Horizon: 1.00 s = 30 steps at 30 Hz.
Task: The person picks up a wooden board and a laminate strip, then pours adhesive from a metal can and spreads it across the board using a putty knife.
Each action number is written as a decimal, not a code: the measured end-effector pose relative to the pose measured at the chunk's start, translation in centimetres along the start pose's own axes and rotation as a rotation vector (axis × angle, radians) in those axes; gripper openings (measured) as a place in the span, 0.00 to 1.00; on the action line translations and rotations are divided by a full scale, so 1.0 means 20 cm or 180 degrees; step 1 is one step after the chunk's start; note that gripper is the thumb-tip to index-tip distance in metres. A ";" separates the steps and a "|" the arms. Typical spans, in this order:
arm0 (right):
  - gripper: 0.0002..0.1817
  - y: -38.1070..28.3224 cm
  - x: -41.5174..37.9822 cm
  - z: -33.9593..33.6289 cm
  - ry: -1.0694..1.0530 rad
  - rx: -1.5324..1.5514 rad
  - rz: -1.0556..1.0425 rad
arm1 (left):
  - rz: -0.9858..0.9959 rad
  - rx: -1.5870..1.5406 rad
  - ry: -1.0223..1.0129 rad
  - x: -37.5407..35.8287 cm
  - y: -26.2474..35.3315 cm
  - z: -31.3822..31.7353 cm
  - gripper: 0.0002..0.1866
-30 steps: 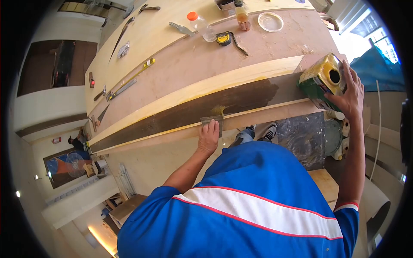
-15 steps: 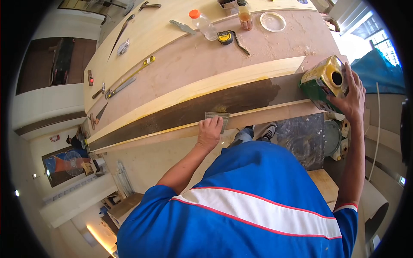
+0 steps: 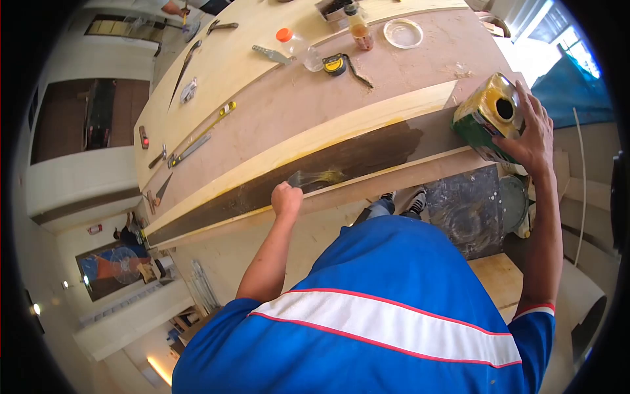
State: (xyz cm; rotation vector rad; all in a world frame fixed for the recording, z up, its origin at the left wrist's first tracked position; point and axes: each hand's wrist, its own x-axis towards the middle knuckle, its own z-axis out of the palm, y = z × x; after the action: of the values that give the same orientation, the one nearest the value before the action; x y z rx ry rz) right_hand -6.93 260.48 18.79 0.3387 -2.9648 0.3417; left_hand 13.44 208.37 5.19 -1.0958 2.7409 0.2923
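My left hand (image 3: 287, 199) is closed round a thin, flat spreader (image 3: 303, 178), which touches the dark brown strip (image 3: 262, 194) along the near side of the workbench. A wet yellowish smear of glue (image 3: 330, 175) lies on the strip just right of the spreader. At the strip's right end, my right hand (image 3: 535, 134) grips a green and yellow metal can (image 3: 487, 113). The can is tilted, with its round dark opening facing up toward me. Its contents cannot be seen.
On the workbench (image 3: 275, 118) lie a tape measure (image 3: 335, 64), an orange-capped bottle (image 3: 298, 49), a brown bottle (image 3: 359, 29), a white lid (image 3: 403, 33), a yellow level (image 3: 227, 108) and a hammer (image 3: 223, 25). Another person's hand (image 3: 174, 8) shows at the far edge.
My left hand has drawn the spreader leftward along the dark strip, leaving a longer smear. My right hand keeps hold of the can. Another person's hand has come into view at the top left.
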 end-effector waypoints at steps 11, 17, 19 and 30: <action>0.61 0.01 -0.71 -0.16 0.1002 0.0502 0.1444 | 0.1031 -0.0295 -0.0193 -0.06 0.58 0.24 0.14; 0.62 0.03 -1.15 -0.12 0.0803 -0.0285 0.2297 | 0.1664 -0.0446 -0.0409 -0.30 1.35 0.34 0.13; 0.62 0.05 -1.28 -0.06 0.0742 -0.0421 0.2440 | 0.1896 -0.0397 -0.0551 -0.35 1.58 0.38 0.14; 0.60 -0.03 -1.63 0.13 0.0849 -0.0031 0.2755 | 0.1724 -0.0462 -0.0833 -0.74 2.53 0.45 0.13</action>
State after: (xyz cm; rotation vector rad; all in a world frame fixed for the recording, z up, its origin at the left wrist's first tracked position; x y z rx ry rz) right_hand 24.43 265.93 11.16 -0.9396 -2.6670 0.4063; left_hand -10.39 256.18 5.85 -0.2840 2.7492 0.6609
